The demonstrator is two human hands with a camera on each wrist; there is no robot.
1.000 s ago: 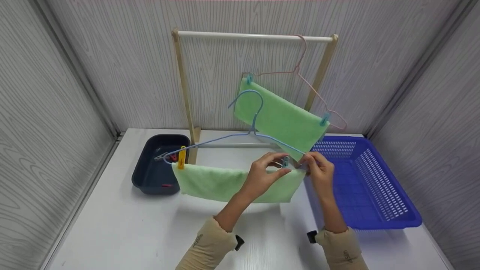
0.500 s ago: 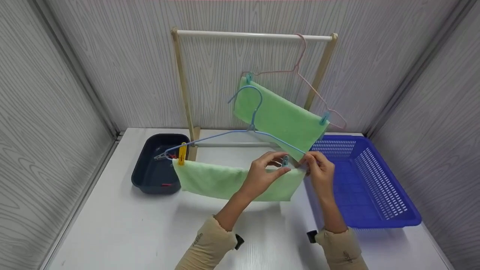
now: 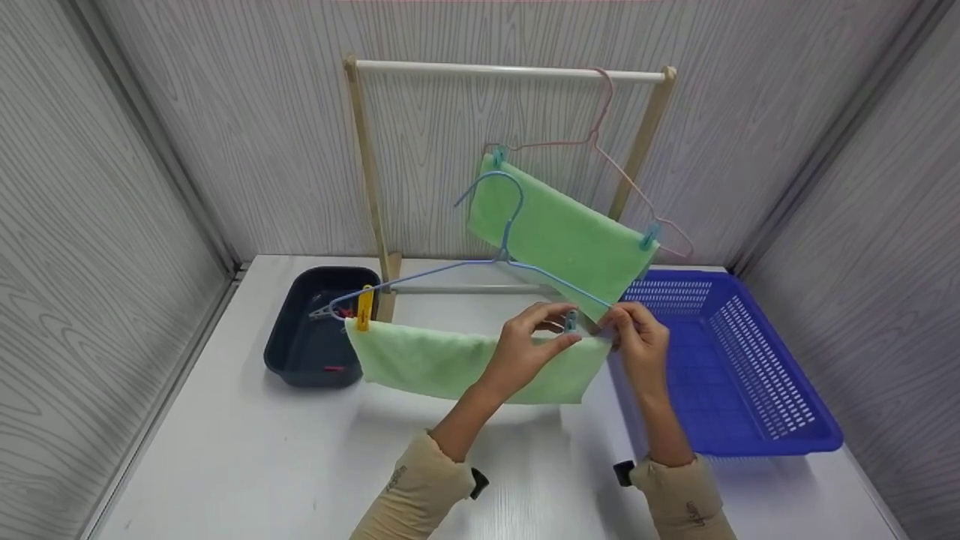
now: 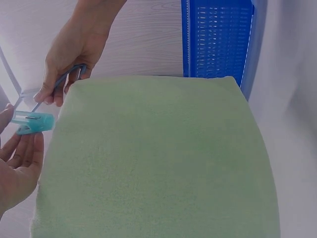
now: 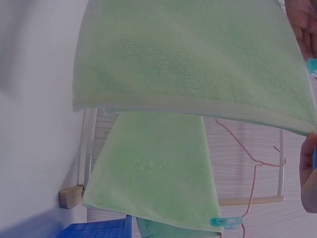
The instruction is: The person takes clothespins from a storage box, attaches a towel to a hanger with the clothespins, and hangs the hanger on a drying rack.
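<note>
A light green towel (image 3: pixel 420 360) hangs from a blue wire hanger (image 3: pixel 450 265), with a yellow clothespin (image 3: pixel 364 309) clipped at its left end. My left hand (image 3: pixel 517 352) pinches a teal clothespin (image 4: pixel 34 122) between thumb and fingers, close to the towel's upper edge. At the hanger's right end, my right hand (image 3: pixel 640 341) grips the wire beside the towel's corner. In the left wrist view the right hand's fingers curl round the hanger's end, and the towel fills most of the picture. The right wrist view shows the towel from below, with both hands only partly visible at the right.
Behind stands a rack with a white bar (image 3: pixel 480 70). From it a pink hanger (image 3: pixel 596 139) hangs tilted, bearing another green towel (image 3: pixel 562 232) with two teal clothespins. A dark bin (image 3: pixel 300 360) with clothespins stands left, a blue basket (image 3: pixel 750 375) right.
The blue hanger and the towel's left end have risen slightly since one second ago, then stayed nearly still. Both hands keep their holds with little movement.
</note>
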